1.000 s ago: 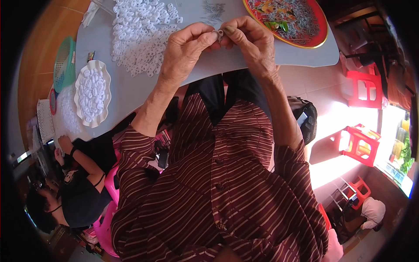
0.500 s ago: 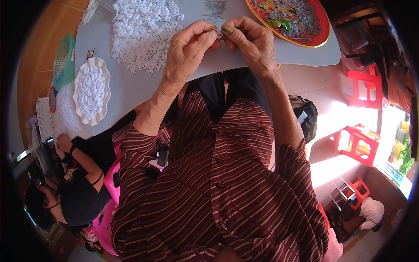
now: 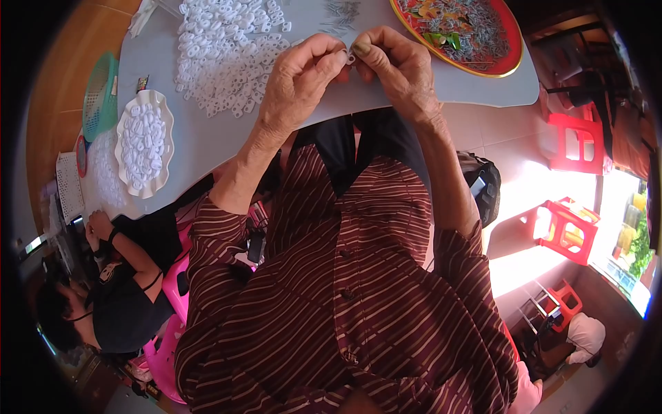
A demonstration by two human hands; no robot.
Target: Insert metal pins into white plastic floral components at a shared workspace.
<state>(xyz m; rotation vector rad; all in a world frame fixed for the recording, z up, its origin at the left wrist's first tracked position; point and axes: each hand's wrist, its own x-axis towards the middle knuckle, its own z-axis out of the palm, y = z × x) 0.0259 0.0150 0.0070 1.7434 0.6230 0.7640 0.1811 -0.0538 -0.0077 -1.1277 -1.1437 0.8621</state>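
Observation:
Over the near edge of the grey table, my left hand (image 3: 301, 81) and my right hand (image 3: 398, 71) meet fingertip to fingertip, both pinched closed. A small white plastic clip (image 3: 351, 60) with a hole shows between them, at the left fingertips. Whatever the right thumb and finger grip is hidden. Beyond the left hand spread heaps of white plastic clips (image 3: 224, 34), the nearer pieces lying flatter. Thin grey nails (image 3: 340, 12) lie loose just past my hands. At the right, a round red tray (image 3: 514, 48) with a gold rim holds many more grey nails.
A scalloped white dish (image 3: 166, 119) full of white pieces stands left, near a green basket (image 3: 101, 96). A co-worker (image 3: 127, 303) sits at lower left by a pink chair (image 3: 165, 359). Red stools (image 3: 578, 141) stand on the floor at right.
My hands stay almost in place, with slight finger movement. The white clip's hole now shows more plainly between the fingertips. The co-worker's head has shifted slightly.

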